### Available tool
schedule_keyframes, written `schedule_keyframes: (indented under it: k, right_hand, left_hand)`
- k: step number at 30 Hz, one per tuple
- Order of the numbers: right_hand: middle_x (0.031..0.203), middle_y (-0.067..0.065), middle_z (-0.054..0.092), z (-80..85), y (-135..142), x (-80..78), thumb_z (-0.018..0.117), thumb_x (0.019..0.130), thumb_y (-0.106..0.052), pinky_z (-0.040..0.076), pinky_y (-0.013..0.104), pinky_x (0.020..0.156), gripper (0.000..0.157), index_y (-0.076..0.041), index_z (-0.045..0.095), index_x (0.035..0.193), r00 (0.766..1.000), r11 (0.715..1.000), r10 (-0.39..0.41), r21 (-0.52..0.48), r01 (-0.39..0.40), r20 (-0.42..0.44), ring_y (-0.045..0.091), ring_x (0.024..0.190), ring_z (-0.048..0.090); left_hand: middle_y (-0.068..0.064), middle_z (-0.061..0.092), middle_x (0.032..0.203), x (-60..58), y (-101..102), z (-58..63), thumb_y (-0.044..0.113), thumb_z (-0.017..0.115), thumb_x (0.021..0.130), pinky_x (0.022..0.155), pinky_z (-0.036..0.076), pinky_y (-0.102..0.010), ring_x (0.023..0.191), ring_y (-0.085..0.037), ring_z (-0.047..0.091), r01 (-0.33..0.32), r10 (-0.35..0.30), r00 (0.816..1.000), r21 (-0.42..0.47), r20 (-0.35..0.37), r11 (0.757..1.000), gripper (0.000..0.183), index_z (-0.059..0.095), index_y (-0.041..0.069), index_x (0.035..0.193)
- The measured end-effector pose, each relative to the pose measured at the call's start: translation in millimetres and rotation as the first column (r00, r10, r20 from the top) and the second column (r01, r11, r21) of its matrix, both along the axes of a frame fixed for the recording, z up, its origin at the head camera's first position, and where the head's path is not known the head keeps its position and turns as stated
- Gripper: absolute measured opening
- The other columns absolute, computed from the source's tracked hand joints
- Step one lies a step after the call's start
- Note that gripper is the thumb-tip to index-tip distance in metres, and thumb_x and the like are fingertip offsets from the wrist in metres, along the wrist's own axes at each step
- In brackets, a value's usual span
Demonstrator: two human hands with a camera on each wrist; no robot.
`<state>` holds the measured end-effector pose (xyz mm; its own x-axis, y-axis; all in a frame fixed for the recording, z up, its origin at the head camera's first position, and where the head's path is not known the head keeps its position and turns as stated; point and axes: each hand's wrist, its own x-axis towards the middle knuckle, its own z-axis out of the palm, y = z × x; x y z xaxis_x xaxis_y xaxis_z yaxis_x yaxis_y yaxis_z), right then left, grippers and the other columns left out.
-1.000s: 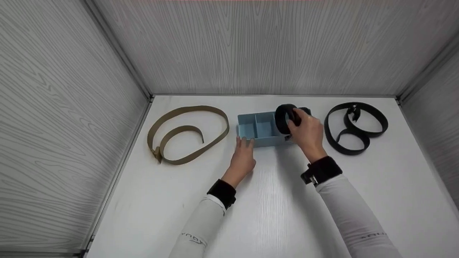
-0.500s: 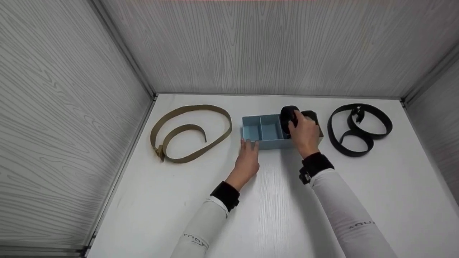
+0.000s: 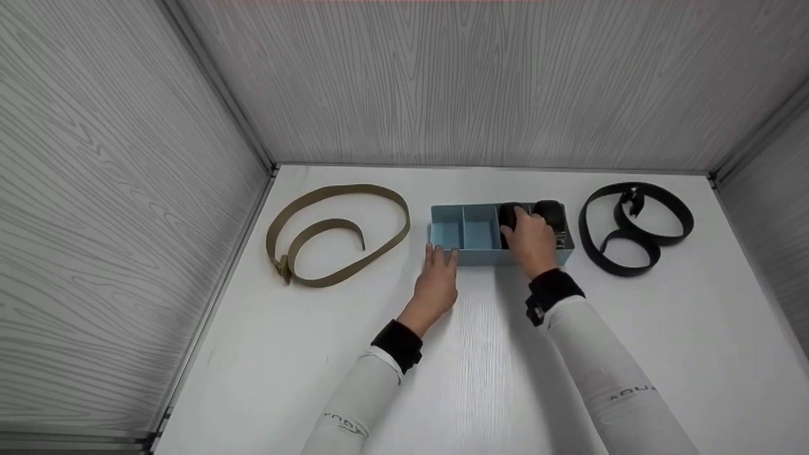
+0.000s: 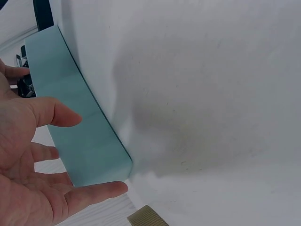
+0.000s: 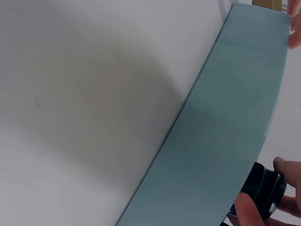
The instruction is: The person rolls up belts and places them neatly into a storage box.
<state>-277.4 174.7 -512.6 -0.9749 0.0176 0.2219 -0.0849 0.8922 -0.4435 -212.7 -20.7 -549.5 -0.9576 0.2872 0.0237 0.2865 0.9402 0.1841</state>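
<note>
A light blue divided box (image 3: 480,258) stands toward the back of the white table. My right hand (image 3: 533,241) pinches a rolled black belt (image 3: 507,218) down in the box's third compartment from the left. In the right wrist view, the thumb and fingers hold this roll (image 5: 265,186) at the rim. Another black roll (image 3: 551,213) with a metal buckle below it sits in the rightmost compartment. My left hand (image 3: 436,284) touches the box's front left corner with extended fingers. In the left wrist view, one straight finger lies along the end of the box (image 4: 82,103).
A tan belt (image 3: 328,280) lies in loose loops left of the box. To the right, a black belt (image 3: 616,270) lies loosely coiled. Grey wood-grain panels (image 3: 404,82) wall the table at the back and both sides.
My right hand has lowered the rolled black belt from above the box into the third compartment. The left hand keeps its place at the corner; the view has shifted slightly.
</note>
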Motion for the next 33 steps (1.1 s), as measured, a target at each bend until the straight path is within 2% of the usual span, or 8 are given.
schedule_keyframes:
  k: [3,6,9,13,17,20,26,33]
  right_hand:
    - [0.118,0.037,0.057,3.7,2,0.8,0.065,0.095,-0.022,0.052,0.055,0.076,0.054,0.007,0.049,0.139,0.997,0.999,0.045,0.0,-0.045,0.056,0.049,0.097,0.062]
    - [0.127,0.039,0.048,4.8,4,2.4,0.064,0.095,-0.02,0.052,0.054,0.079,0.056,0.006,0.046,0.141,0.995,0.998,0.055,-0.016,-0.054,0.084,0.049,0.101,0.06]
    - [0.132,0.038,0.041,1.9,6,5.8,0.065,0.094,-0.017,0.052,0.052,0.081,0.055,0.007,0.047,0.14,0.997,0.997,0.049,-0.061,-0.045,0.064,0.048,0.104,0.059]
    - [0.131,0.034,0.04,-3.7,8,15.1,0.066,0.093,-0.013,0.05,0.05,0.087,0.05,0.009,0.05,0.135,0.998,0.992,0.062,-0.11,-0.061,0.001,0.046,0.109,0.056]
    - [0.129,0.029,0.042,-7.1,7,29.4,0.067,0.091,-0.009,0.048,0.051,0.089,0.044,0.012,0.055,0.127,0.99,0.993,0.108,-0.042,-0.112,-0.086,0.043,0.113,0.051]
    - [0.129,0.027,0.046,-8.5,5,41.3,0.068,0.089,-0.006,0.05,0.052,0.084,0.04,0.011,0.058,0.124,0.983,0.989,0.148,0.045,-0.144,-0.11,0.043,0.115,0.049]
    - [0.137,0.027,0.043,-9.2,5,55.2,0.068,0.088,-0.006,0.049,0.052,0.088,0.051,0.011,0.052,0.133,0.978,0.971,0.205,0.134,-0.198,-0.036,0.044,0.125,0.044]
    - [0.144,0.029,0.037,-7.3,9,48.4,0.072,0.086,-0.006,0.046,0.053,0.095,0.063,0.009,0.044,0.141,0.974,0.965,0.224,0.131,-0.225,0.023,0.044,0.13,0.04]
  left_hand:
    - [-0.029,0.031,0.143,0.0,0,0.7,0.008,0.069,0.085,0.081,0.055,-0.032,0.14,-0.049,0.021,0.0,0.0,1.0,-0.006,-0.005,1.0,0.071,0.037,0.001,0.148]
    - [-0.029,0.029,0.145,0.2,1,1.6,0.008,0.069,0.085,0.077,0.056,-0.035,0.141,-0.047,0.02,-0.004,0.004,1.0,-0.009,0.0,1.0,0.072,0.037,0.003,0.149]
    - [-0.029,0.028,0.148,0.8,1,2.9,0.009,0.069,0.085,0.073,0.056,-0.038,0.142,-0.046,0.02,-0.007,0.007,1.0,-0.014,0.0,1.0,0.072,0.036,0.004,0.149]
    - [-0.029,0.027,0.149,1.3,2,3.3,0.011,0.068,0.087,0.076,0.056,-0.041,0.142,-0.045,0.021,-0.01,0.01,1.0,-0.037,0.003,0.999,0.072,0.035,0.005,0.15]
    - [-0.029,0.026,0.15,1.3,2,2.6,0.014,0.07,0.087,0.077,0.056,-0.041,0.142,-0.045,0.02,-0.011,0.011,1.0,-0.059,0.006,0.998,0.075,0.033,0.004,0.151]
    - [-0.029,0.026,0.15,1.4,2,1.6,0.015,0.071,0.086,0.076,0.056,-0.039,0.143,-0.044,0.02,-0.012,0.012,1.0,-0.064,0.005,0.998,0.076,0.033,0.004,0.151]
    - [-0.029,0.031,0.148,-0.1,3,2.3,0.016,0.069,0.087,0.072,0.056,-0.032,0.141,-0.043,0.025,-0.005,0.003,1.0,-0.091,-0.02,0.996,0.072,0.036,0.005,0.15]
    - [-0.026,0.03,0.15,-11.7,4,7.6,0.015,0.069,0.087,0.076,0.056,-0.036,0.143,-0.04,0.022,-0.018,0.021,0.999,-0.103,0.033,0.995,0.074,0.034,0.008,0.152]
